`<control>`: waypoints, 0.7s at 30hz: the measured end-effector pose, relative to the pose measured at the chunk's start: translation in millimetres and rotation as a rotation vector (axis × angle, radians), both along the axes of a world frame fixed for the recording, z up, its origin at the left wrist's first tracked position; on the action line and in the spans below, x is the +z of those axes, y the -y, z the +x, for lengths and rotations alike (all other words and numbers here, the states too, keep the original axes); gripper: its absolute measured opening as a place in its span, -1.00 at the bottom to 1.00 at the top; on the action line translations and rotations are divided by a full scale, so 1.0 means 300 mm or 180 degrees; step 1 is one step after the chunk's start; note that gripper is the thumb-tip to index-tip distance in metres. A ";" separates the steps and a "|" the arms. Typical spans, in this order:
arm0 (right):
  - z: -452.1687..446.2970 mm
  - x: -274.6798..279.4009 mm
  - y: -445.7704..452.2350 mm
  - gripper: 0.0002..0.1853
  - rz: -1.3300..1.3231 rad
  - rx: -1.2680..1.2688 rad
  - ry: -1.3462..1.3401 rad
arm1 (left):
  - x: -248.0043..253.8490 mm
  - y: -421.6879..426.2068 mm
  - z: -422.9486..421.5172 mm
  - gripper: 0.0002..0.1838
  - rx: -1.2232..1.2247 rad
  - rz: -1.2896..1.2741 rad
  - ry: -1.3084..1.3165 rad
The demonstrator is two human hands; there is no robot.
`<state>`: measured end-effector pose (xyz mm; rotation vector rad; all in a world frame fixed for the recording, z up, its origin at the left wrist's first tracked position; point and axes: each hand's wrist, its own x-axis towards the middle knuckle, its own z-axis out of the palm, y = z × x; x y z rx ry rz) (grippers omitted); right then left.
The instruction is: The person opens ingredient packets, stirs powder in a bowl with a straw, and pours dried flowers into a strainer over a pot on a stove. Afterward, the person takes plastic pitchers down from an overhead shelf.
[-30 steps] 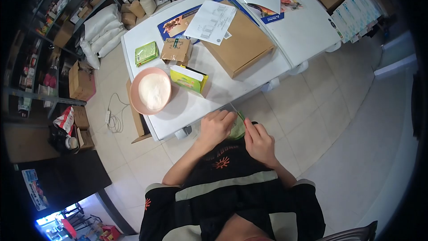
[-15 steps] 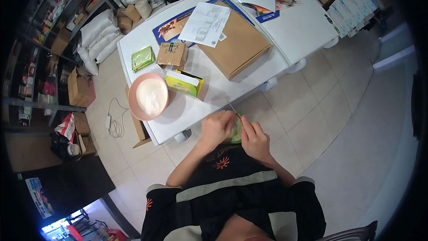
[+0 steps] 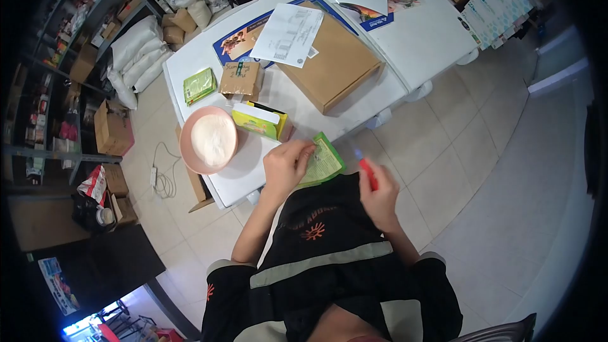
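The left grip (image 3: 287,163) pinches the green packet (image 3: 325,161) by its side, at twelve o'clock near the tabletop (image 3: 253,153) edge; the right grip (image 3: 380,197) wraps a red-handled tool (image 3: 367,174) (blurred, probably a cutter): hold the packet taut, thumb clear of the tip

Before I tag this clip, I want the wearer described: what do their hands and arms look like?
The left hand and right hand are bare, no gloves, and no watch or bracelet shows. The left sleeve and right sleeve are short and black, edged with pale grey trim. An orange mark sits on the left one.
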<state>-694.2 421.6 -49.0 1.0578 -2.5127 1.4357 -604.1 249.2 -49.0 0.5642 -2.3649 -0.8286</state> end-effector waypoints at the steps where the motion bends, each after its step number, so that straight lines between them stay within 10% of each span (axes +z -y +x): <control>1: -0.032 -0.002 0.008 -0.76 -0.0096 -0.0142 0.0201 | 0.005 0.003 -0.007 -0.95 0.0157 0.0188 -0.0269; 10: -0.213 -0.302 0.305 -0.83 0.0691 0.0829 -0.0099 | -0.008 -0.018 0.023 -0.93 0.0200 0.0985 -0.1203; 14: -0.206 -0.156 0.375 -0.84 0.1043 0.1005 -0.0315 | -0.001 -0.013 0.054 -0.90 0.0505 0.1115 -0.1004; 16: -0.180 -0.026 0.353 -0.86 -0.0273 0.1499 0.2024 | -0.016 -0.017 0.069 -0.89 0.0628 0.1084 -0.0929; 21: -0.061 0.133 0.317 -0.85 -0.0036 0.2127 0.0893 | -0.019 -0.051 0.074 -0.88 0.0701 0.0725 -0.0834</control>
